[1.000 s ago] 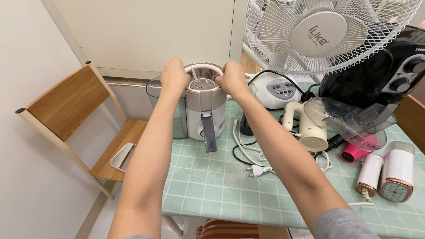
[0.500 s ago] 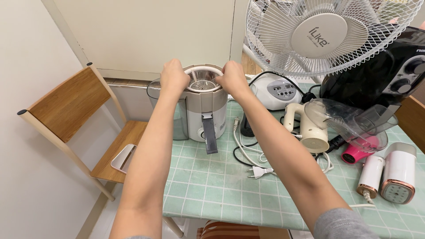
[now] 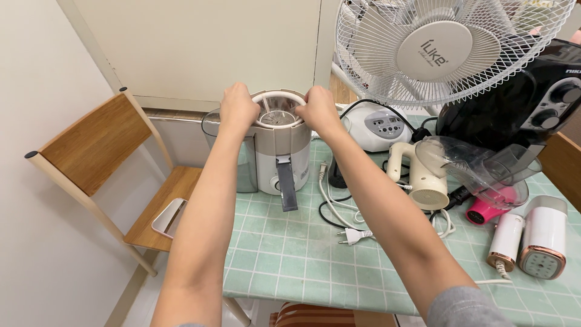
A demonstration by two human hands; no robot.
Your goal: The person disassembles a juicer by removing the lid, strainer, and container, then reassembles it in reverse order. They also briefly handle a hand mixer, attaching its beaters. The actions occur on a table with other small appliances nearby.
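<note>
A grey and white juicer (image 3: 277,158) stands at the far left of the green-tiled table (image 3: 290,254). Its top holds a white round rim (image 3: 279,97) with a strainer basket inside. My left hand (image 3: 237,108) grips the rim's left side and my right hand (image 3: 319,109) grips its right side. A grey latch arm (image 3: 287,183) hangs down the juicer's front. A clear pulp container (image 3: 245,163) sits against the juicer's left side.
A wooden chair (image 3: 103,163) with a phone (image 3: 169,217) on its seat stands left of the table. To the right: a white fan (image 3: 439,48), a white cooker (image 3: 375,126), a cream hand appliance (image 3: 420,175), a clear lid (image 3: 484,166), a black oven (image 3: 532,100), a white plug (image 3: 354,235).
Both hands stay on the juicer's rim; they and the view have shifted only very slightly.
</note>
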